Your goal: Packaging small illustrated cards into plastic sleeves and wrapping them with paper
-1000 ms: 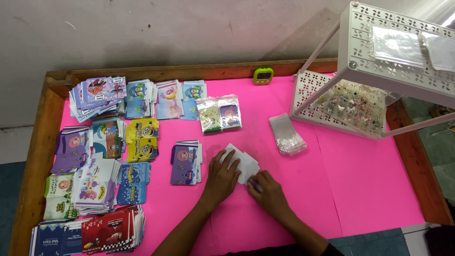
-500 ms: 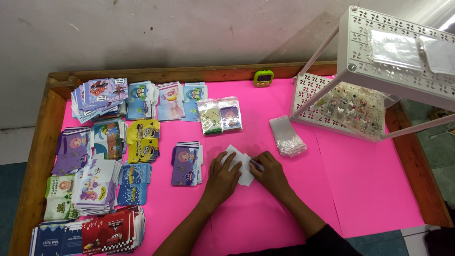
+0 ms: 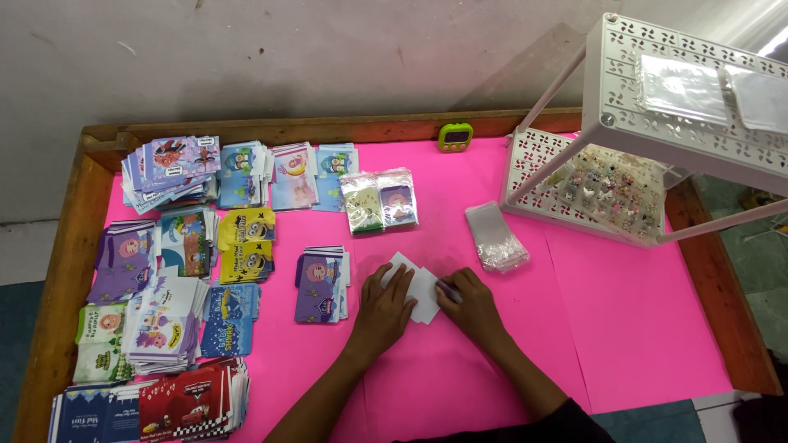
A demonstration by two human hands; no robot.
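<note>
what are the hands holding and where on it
Both hands press a white card flat on the pink table: left hand on its left side, right hand on its right edge.

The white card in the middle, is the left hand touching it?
Touching. The head view shows the left hand lying flat with its fingers overlapping the white card on the pink table.

1. The flat white paper card (image 3: 420, 289) is partly covered by the left hand (image 3: 383, 313) and right hand (image 3: 470, 305).
2. The white perforated plastic rack (image 3: 648, 115) runs off the right edge.
3. The tiny trinkets (image 3: 611, 190) on its lower shelf are too small to tell apart.
</note>
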